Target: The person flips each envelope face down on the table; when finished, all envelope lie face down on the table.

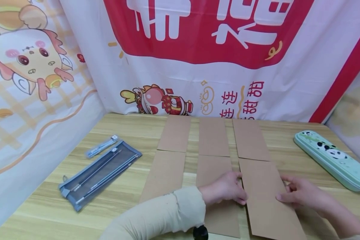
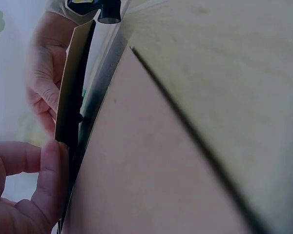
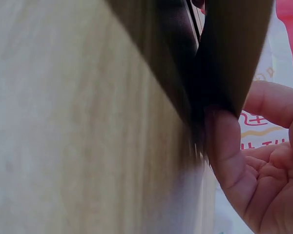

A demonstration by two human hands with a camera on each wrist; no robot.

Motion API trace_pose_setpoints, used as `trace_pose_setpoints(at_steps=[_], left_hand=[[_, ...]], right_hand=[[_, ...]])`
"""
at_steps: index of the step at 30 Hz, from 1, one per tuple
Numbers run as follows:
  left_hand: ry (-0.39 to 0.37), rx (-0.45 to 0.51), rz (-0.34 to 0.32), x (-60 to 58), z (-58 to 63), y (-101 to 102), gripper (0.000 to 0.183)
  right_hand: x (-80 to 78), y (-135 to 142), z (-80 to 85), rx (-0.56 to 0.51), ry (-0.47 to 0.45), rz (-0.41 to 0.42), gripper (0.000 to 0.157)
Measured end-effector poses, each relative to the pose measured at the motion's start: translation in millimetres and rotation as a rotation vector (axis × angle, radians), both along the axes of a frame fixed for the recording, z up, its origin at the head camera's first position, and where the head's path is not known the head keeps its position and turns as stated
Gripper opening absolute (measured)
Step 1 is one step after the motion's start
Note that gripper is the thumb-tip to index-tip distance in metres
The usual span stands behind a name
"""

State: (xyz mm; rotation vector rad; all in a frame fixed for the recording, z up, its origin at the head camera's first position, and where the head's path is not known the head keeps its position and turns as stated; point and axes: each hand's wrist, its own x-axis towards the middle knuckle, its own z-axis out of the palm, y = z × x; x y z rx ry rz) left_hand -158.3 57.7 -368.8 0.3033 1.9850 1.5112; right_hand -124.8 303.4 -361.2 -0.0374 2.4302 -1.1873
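A brown rectangular cardboard piece (image 1: 268,196) is at the front right of the table, raised over the wood with dark shadow under it. My right hand (image 1: 303,195) pinches its right edge, thumb on top and fingers beneath. At the left edge of the same piece my left hand (image 1: 225,190) grips with curled fingers. In the left wrist view the left fingers (image 2: 51,185) meet the edge of the tilted card (image 2: 71,92). The right wrist view shows the right hand (image 3: 263,161) holding the card's shaded underside. Under my left hand lies another cardboard piece (image 1: 213,170).
More cardboard pieces (image 1: 174,133) lie flat in columns, reaching the curtain (image 1: 180,73) at the back. A mesh pencil pouch (image 1: 103,175) with pencils and a slim clear packet (image 1: 102,146) are on the left. On the right sits a green panda pencil case (image 1: 333,158).
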Motion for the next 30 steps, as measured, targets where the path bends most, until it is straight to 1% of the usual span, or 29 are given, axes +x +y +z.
trace_pose_setpoints(at_steps=[2,5,10,12,17,23,30], left_hand=[[0.004,-0.011,-0.008,0.1,-0.5,0.8,0.072],[0.007,-0.015,-0.014,0.4,-1.4,2.1,0.073],[0.01,-0.031,-0.028,1.0,-1.2,3.3,0.074],[0.009,-0.042,-0.034,0.7,-0.5,3.2,0.073],[0.011,-0.074,-0.068,-1.7,2.4,3.1,0.072],[0.011,-0.092,-0.089,-3.2,4.9,3.5,0.077],[0.02,-0.104,-0.104,-3.3,5.5,3.6,0.077]], right_hand=[[-0.4,0.0,-1.5,0.002,-0.002,0.005,0.086],[-0.3,-1.3,-2.1,0.04,0.007,-0.002,0.087],[-1.1,-5.5,-0.9,0.123,0.015,-0.017,0.089],[-2.8,-7.1,0.3,0.17,0.008,-0.025,0.093],[-6.1,-10.1,1.4,0.248,-0.01,-0.056,0.098],[-5.7,-11.0,-0.2,0.264,-0.011,-0.084,0.103],[-3.1,-11.6,-2.2,0.256,-0.001,-0.077,0.102]])
